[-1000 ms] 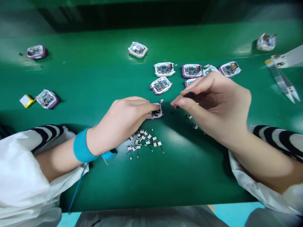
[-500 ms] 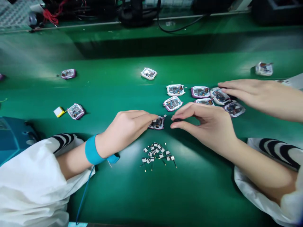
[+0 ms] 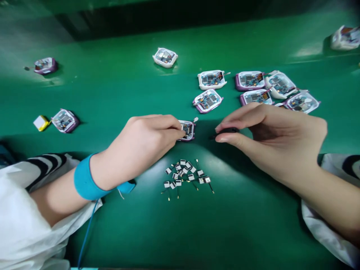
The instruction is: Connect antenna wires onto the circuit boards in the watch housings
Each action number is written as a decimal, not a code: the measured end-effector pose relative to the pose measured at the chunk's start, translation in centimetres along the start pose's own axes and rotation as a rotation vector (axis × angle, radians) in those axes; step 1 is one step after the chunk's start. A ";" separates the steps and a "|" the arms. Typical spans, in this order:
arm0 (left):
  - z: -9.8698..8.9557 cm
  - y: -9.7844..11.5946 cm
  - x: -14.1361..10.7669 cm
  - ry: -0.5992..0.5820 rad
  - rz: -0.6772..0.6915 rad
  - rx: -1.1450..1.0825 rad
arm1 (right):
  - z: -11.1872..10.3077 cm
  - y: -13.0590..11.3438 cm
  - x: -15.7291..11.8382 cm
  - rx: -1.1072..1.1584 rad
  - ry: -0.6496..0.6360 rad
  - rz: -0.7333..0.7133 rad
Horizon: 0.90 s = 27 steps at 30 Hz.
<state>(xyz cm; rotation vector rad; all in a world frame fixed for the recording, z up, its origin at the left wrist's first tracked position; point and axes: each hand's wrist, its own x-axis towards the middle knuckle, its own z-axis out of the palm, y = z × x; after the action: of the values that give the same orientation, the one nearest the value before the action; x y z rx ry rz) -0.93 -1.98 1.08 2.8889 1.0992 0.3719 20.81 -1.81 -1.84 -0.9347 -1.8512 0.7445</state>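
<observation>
The head view shows a person's two bare hands working over a green surface (image 3: 118, 232). The left hand (image 3: 140, 144) lies to the left of centre, with its fingers extended and its fingertips resting on a purple-rimmed device housing (image 3: 187, 130), which holds an exposed circuit board and sits flat on the surface. The fingers cover the left part of this housing; the view does not show whether the left grip is clamping it or only touching it. The right hand (image 3: 277, 142) is just to the right of that housing and apart from it. Its thumb and index finger form a narrow pinch closed on a small black part (image 3: 227, 130), while the remaining fingers curve inward above the surface. Directly below the hands lies a loose cluster of small square connector pieces with thin wires (image 3: 182, 176). Further housings with circuit boards (image 3: 212, 80) stand in a group above and to the right, and others lie apart toward the upper left. A yellow pouch battery (image 3: 41, 123) lies just beside a housing (image 3: 64, 120) at the left. A blue wrist strap (image 3: 84, 180) encircles the left wrist, and its blue cord (image 3: 87, 236) runs down across the surface.
</observation>
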 end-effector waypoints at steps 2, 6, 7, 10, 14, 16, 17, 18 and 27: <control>0.0 0.2 0.0 0.006 -0.005 0.030 | 0.0 -0.1 0.0 -0.017 -0.016 -0.012; 0.1 0.5 0.0 0.034 -0.001 0.066 | -0.1 -0.2 0.1 -0.066 -0.037 -0.048; 0.1 0.6 0.0 0.035 -0.004 0.070 | -0.1 -0.2 0.2 -0.080 -0.039 -0.054; 0.0 0.6 0.1 0.023 -0.032 0.068 | -0.3 -0.3 0.2 -0.108 -0.058 -0.038; 0.0 0.8 0.2 0.016 -0.101 0.043 | -0.3 -0.6 0.2 -0.120 -0.080 -0.008; 0.0 1.0 0.3 0.019 -0.133 0.029 | -0.3 -0.6 0.2 -0.129 -0.086 -0.002; 0.0 1.0 0.3 0.019 -0.147 0.020 | -0.3 -0.6 0.2 -0.133 -0.092 0.002; 0.0 1.1 0.3 0.018 -0.157 0.011 | -0.3 -0.6 0.2 -0.135 -0.096 0.002; 0.2 1.4 0.6 0.017 -0.197 -0.034 | -0.4 -0.4 0.1 -0.159 -0.103 -0.028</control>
<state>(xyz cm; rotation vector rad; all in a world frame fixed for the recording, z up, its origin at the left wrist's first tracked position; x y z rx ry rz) 0.41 -2.61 1.17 2.7206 1.3516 0.4024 20.96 -1.91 -1.28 -0.9842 -2.0335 0.6458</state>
